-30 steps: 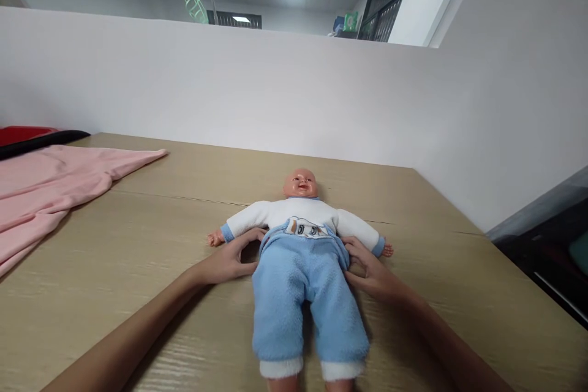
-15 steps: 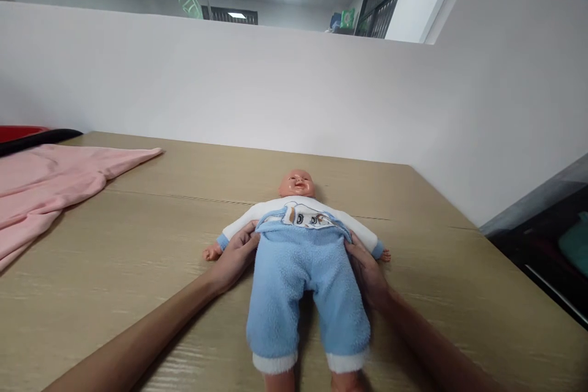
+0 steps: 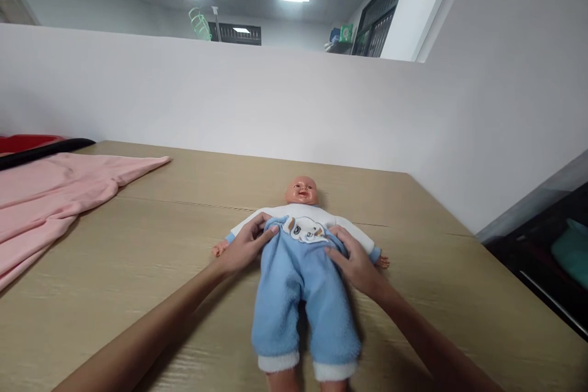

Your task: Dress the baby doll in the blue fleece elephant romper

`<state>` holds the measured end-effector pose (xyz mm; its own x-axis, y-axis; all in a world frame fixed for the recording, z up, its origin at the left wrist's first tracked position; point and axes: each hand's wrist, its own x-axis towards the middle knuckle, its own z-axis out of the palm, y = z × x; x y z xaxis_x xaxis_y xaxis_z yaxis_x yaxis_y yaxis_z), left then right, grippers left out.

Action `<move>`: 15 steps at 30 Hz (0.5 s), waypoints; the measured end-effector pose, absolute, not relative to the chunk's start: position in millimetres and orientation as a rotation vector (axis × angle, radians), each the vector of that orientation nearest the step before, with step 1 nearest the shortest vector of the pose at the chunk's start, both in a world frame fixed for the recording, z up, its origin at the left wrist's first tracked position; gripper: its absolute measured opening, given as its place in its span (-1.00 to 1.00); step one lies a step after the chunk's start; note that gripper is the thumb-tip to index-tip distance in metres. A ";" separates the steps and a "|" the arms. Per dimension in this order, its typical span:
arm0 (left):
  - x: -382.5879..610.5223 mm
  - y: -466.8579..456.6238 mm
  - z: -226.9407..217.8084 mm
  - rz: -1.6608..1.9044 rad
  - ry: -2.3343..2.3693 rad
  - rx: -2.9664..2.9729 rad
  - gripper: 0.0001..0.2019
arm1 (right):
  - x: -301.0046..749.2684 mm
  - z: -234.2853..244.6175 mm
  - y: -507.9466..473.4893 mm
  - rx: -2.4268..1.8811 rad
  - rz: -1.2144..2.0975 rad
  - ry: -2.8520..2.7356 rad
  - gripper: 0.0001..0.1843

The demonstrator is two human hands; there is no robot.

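Observation:
A baby doll [image 3: 302,190] lies on its back, head toward the wall. It wears a white top [image 3: 354,234] with blue cuffs and fuzzy blue pants [image 3: 287,294] with white hems. An animal-face patch [image 3: 305,230] shows at the front near the waist. My left hand [image 3: 248,244] grips the pants' waistband at the doll's side, thumb on top. On the opposite side, my right hand [image 3: 356,257] pinches the waistband between thumb and fingers. The fingertips at the cloth's edge are partly hidden.
A pink cloth [image 3: 59,193] is spread over the left of the wooden table [image 3: 184,190]. Behind it sits a red object with a black edge [image 3: 50,148]. A white wall [image 3: 229,98] borders the far side. Dark items [image 3: 551,257] stand beyond the table's right edge.
Both hands have shifted from beside the waist onto its front, thumbs now over the waistband. The waistband has moved slightly and the animal patch shows more fully. The camera view has tilted up a little.

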<state>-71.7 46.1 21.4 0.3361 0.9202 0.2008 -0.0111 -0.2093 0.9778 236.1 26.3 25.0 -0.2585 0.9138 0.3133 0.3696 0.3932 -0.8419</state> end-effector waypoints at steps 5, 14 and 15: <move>-69.7 64.5 1.8 1.093 0.972 1.447 -0.54 | 243.9 9.8 65.4 -1.182 1.306 -1.459 -0.50; -100.3 40.4 -17.8 0.848 1.072 1.902 -0.64 | 276.6 -23.9 38.4 -1.224 0.849 -1.842 -0.64; -98.5 37.8 -18.4 0.855 1.070 1.854 -0.63 | 275.1 -25.8 34.8 -1.229 0.911 -1.784 -0.65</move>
